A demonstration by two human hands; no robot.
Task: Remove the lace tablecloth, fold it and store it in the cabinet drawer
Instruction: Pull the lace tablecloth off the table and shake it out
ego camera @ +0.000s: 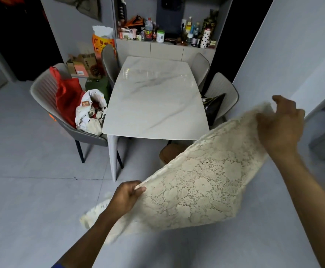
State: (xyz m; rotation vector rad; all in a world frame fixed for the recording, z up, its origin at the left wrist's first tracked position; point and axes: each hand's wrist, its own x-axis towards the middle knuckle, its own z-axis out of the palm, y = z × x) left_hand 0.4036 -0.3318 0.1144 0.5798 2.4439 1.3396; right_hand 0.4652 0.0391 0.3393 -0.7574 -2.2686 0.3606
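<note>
The cream lace tablecloth (pixel 200 182) hangs in the air in front of me, stretched slantwise between both hands, off the white marble table (pixel 153 97). My left hand (pixel 126 196) pinches its lower left edge, with a loose end drooping below my wrist. My right hand (pixel 281 124) holds the upper right corner, fingers curled over the cloth. The cabinet (pixel 165 51) stands against the far wall behind the table, its fronts shut.
Grey chairs surround the table; the left chair (pixel 47 97) holds a red bag (pixel 67 95) and a white bag. Bottles and jars crowd the cabinet shelf (pixel 165 33). A brown stool (pixel 172 151) sits under the table's near edge. Grey tiled floor lies around me.
</note>
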